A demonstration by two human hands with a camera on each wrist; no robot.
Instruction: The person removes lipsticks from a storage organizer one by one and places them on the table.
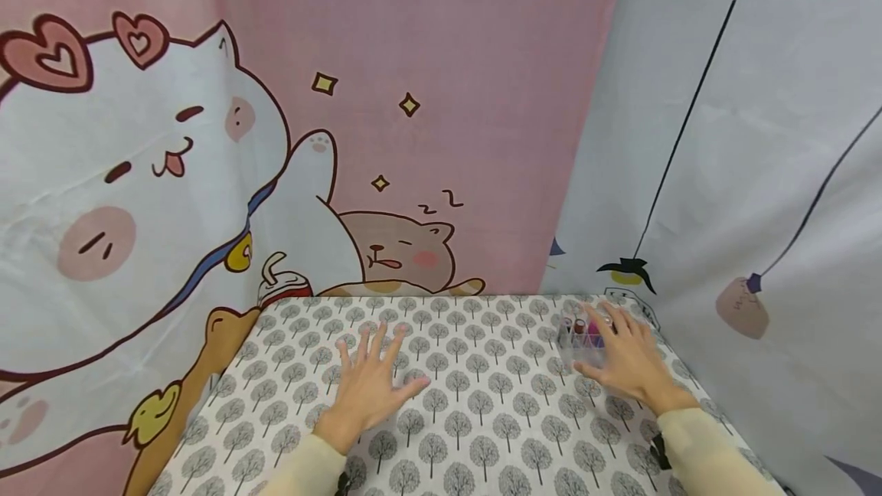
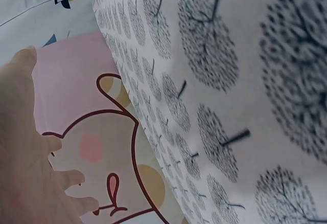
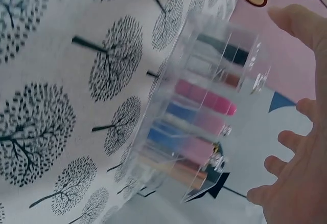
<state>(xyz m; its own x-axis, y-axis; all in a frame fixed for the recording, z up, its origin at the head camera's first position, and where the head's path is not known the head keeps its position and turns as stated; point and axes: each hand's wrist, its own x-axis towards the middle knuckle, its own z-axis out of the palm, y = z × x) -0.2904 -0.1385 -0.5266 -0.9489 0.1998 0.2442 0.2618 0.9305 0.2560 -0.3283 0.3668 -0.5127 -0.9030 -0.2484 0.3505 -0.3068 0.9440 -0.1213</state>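
Observation:
A clear plastic organizer [image 1: 573,352] stands at the far right of the table. In the right wrist view it holds several lipstick-like tubes: a bright pink tube [image 3: 206,96], blue-and-pink ones and a brownish tube [image 3: 188,175]. My right hand [image 1: 630,358] is just over its right side, fingers spread, hiding part of it in the head view. Nothing is in that hand. On the left, my left hand [image 1: 368,390] hovers above the tablecloth with fingers fanned out and thumb pointing right, holding nothing.
A white tablecloth [image 1: 482,450] printed with grey trees covers the table. Behind it hangs a pink cartoon curtain [image 1: 482,136], and a pale curtain [image 1: 792,174] borders the right side. Both meet the table's edges.

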